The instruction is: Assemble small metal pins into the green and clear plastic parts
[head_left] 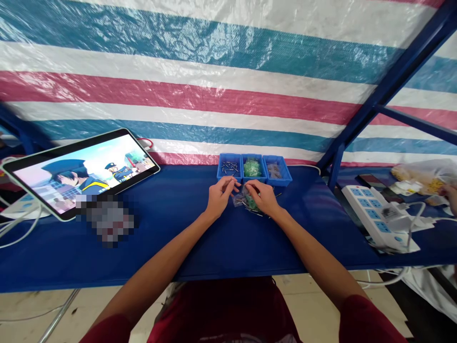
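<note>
Striped plastic tarp (228,100) for a back wall, blue tabletop (171,209) in front of it. Three blue bins side by side against the tarp: left bin (219,166) has dark screw-like pins (230,166), middle bin (264,175) has green plastic pieces (252,167), right bin (280,182) has grey-brown small parts (274,170)

Work spot is just in front of the left and middle bins: clear plastic bag (238,199) between the hands, loose pile of green and dark parts (253,204) beside it, partly under the right fingers

Left hand (218,196): fingers partly curled, thumb and index near each other by the left bin's front edge. Maybe a thin part at the tips, can't tell. Right hand (266,197): fingers bent down over bag and pile, tips close together, grip hidden, can't confirm a hold

Step in hand, my read: two-handed fingertip handling of small parts at the bag. Any move from this pose calls for a fine pinch, light pressure on the film, and care not to scatter the pins

Off to the sides: tablet (85,174) left, power strip (369,209) right, co-worker's hand (450,196) at the right edge by a bag of yellow pieces (428,176)
</note>
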{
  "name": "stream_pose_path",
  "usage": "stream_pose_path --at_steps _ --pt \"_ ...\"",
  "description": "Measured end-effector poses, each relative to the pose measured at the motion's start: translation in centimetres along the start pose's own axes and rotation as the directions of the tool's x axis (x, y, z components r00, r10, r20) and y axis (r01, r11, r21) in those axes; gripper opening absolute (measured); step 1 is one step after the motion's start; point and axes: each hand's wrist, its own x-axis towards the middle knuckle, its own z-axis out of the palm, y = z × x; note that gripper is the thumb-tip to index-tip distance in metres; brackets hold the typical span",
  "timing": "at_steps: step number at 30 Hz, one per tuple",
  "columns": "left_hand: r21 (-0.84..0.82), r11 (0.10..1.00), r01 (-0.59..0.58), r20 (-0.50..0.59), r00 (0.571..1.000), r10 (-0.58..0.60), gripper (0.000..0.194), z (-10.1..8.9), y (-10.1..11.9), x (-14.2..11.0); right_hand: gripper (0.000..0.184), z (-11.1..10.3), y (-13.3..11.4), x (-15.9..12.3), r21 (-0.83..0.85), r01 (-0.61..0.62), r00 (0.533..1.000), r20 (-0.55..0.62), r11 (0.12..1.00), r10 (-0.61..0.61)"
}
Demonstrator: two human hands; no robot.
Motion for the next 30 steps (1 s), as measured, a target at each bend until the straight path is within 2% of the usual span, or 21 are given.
stream_pose_path --at_steps 6,10,17,19,25,30 --pt "0.239 0.969 -0.06 0.057 0.997 0.048 0.03 -0.1 -0.9 0.3 0.03 -0.1 0.0 0.1 0.004 -0.029 0.997 -0.071 1.0 0.03" --pt "0.266 0.962 -0.065 0.08 0.996 0.045 0.031 -0.2 -1.3 0.2 0.03 -0.1 0.0 0.0 -0.002 -0.009 0.996 -0.089 1.0 0.009" --pt "0.292 0.943 -0.157 0.075 0.987 0.141 0.035 -0.5 -0.6 0.4 0.03 0.1 0.3 -0.1 -0.004 -0.017 0.997 -0.077 1.0 0.017" --pt "0.276 0.95 -0.147 0.086 0.988 0.128 0.035 -0.5 -0.7 0.5 0.03 0.1 0.3 0.0 -0.003 -0.019 0.997 -0.079 1.0 0.018" --pt "0.205 0.978 -0.023 0.159 0.987 -0.01 0.03 -0.3 -0.8 0.2 0.029 0.0 0.2 0.0 -0.004 -0.022 0.997 -0.07 1.0 0.022" --pt "0.197 0.98 0.005 0.199 0.979 -0.045 0.029 -0.1 -0.3 -0.1 0.026 0.3 0.4 -0.1 0.043 0.018 1.0 -0.01 0.999 -0.018"
